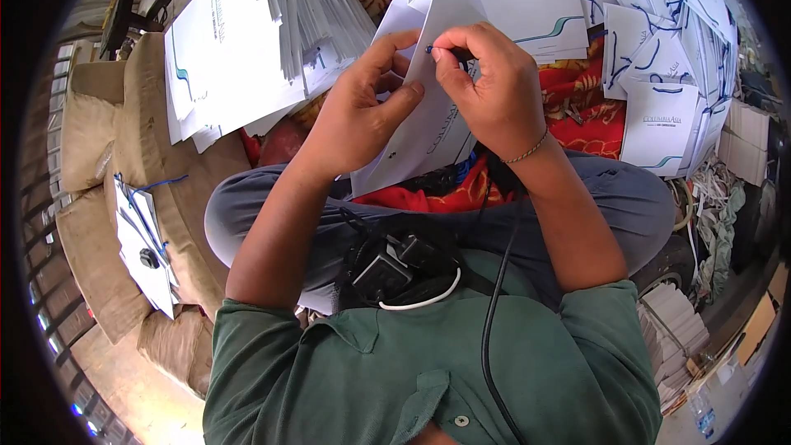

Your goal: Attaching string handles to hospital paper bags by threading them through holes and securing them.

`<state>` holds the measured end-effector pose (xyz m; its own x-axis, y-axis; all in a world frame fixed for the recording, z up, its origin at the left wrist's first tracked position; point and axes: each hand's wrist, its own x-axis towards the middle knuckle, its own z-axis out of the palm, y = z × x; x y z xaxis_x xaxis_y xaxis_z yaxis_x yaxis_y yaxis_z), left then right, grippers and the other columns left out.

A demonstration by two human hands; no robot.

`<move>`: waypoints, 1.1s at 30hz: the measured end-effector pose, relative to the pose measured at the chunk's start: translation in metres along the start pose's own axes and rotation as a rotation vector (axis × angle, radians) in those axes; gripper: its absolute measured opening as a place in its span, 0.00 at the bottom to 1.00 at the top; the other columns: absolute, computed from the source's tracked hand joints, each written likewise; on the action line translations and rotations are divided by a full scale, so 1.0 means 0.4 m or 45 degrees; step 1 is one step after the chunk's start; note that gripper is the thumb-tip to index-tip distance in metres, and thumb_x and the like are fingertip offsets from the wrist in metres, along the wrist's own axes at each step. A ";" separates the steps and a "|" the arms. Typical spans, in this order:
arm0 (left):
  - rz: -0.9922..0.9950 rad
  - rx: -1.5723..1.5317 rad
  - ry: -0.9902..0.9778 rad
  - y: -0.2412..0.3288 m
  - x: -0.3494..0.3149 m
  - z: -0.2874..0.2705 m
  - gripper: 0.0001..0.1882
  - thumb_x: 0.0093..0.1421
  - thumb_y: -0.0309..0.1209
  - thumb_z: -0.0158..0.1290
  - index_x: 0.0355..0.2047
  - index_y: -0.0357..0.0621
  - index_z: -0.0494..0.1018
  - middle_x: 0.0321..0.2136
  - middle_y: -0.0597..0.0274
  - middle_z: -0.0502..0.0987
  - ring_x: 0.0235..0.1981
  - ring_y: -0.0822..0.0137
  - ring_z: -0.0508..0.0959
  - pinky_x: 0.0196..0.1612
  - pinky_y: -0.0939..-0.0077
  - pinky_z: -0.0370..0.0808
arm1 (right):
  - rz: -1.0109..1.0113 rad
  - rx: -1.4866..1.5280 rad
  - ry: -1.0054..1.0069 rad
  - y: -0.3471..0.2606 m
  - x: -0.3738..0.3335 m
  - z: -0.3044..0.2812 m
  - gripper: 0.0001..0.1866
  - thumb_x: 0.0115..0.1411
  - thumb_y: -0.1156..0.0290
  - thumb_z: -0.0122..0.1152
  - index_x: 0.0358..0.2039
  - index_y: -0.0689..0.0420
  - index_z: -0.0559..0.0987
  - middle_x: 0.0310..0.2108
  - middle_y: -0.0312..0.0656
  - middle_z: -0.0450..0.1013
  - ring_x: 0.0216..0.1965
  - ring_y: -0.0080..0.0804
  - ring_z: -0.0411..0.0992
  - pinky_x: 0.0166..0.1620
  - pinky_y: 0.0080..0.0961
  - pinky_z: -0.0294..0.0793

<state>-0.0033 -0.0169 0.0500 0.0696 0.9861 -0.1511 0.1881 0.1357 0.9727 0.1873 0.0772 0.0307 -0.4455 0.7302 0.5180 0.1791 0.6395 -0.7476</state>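
A white paper bag [412,128] with printing stands tilted in front of me, above my crossed legs. My left hand [367,111] grips its upper part, with the thumb on the near panel and the fingers partly behind it. At the bag's edge, my right hand [494,86] pinches the end of a dark blue cord [429,49] between thumb and forefinger. Most of that cord is hidden by the hand and the bag. Beyond the right hand lie more white bags [535,0] with a teal wave print.
A thick stack of flat white bags [227,41] leans at the left. Bags with blue cord handles [659,124] pile up at the right. Red patterned cloth [589,128] lies beneath. Black devices [383,272] rest in my lap; a brown sofa [156,140] stands left.
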 end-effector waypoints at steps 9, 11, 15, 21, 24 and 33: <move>-0.002 -0.080 0.180 -0.012 0.015 0.013 0.19 0.79 0.27 0.51 0.67 0.39 0.74 0.52 0.61 0.82 0.48 0.74 0.81 0.54 0.76 0.78 | -0.087 -0.199 0.066 0.016 -0.027 0.046 0.05 0.69 0.76 0.65 0.42 0.57 0.77 0.35 0.45 0.76 0.36 0.51 0.77 0.40 0.47 0.76; 0.010 -0.043 0.253 -0.014 0.015 0.025 0.16 0.78 0.26 0.52 0.63 0.37 0.77 0.48 0.61 0.83 0.44 0.75 0.81 0.52 0.76 0.78 | -0.104 -0.188 0.085 0.012 -0.031 0.060 0.05 0.69 0.76 0.65 0.41 0.57 0.77 0.35 0.45 0.75 0.36 0.52 0.77 0.40 0.47 0.76; 0.102 0.125 0.432 -0.037 0.020 0.049 0.13 0.76 0.25 0.57 0.57 0.34 0.80 0.42 0.60 0.86 0.41 0.76 0.83 0.48 0.76 0.80 | -0.010 -0.042 0.095 0.020 -0.046 0.076 0.04 0.69 0.76 0.67 0.39 0.60 0.80 0.32 0.47 0.76 0.35 0.54 0.77 0.38 0.45 0.77; -0.013 -0.032 0.534 -0.035 0.029 0.067 0.11 0.71 0.22 0.62 0.52 0.33 0.79 0.43 0.55 0.84 0.42 0.64 0.87 0.46 0.68 0.83 | 0.549 0.492 -0.058 0.015 -0.055 0.057 0.09 0.72 0.71 0.70 0.43 0.65 0.86 0.35 0.42 0.84 0.35 0.28 0.82 0.39 0.29 0.79; 0.170 0.239 0.570 -0.056 0.038 0.064 0.13 0.68 0.21 0.63 0.52 0.33 0.79 0.45 0.51 0.84 0.43 0.58 0.88 0.47 0.66 0.83 | 0.628 0.567 -0.137 0.009 -0.062 0.052 0.12 0.72 0.70 0.69 0.47 0.67 0.87 0.37 0.39 0.85 0.37 0.19 0.79 0.42 0.22 0.79; 0.044 0.298 0.448 -0.068 0.039 0.034 0.12 0.72 0.27 0.62 0.52 0.35 0.80 0.44 0.54 0.88 0.46 0.64 0.87 0.51 0.69 0.82 | 0.684 0.509 -0.142 0.040 -0.078 0.060 0.12 0.71 0.73 0.68 0.50 0.66 0.88 0.40 0.40 0.85 0.38 0.18 0.78 0.44 0.21 0.78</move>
<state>0.0061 -0.0064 0.0186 -0.2514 0.9678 -0.0101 0.4121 0.1165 0.9037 0.1829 0.0589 -0.0073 -0.4769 0.8790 0.0016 0.0725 0.0412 -0.9965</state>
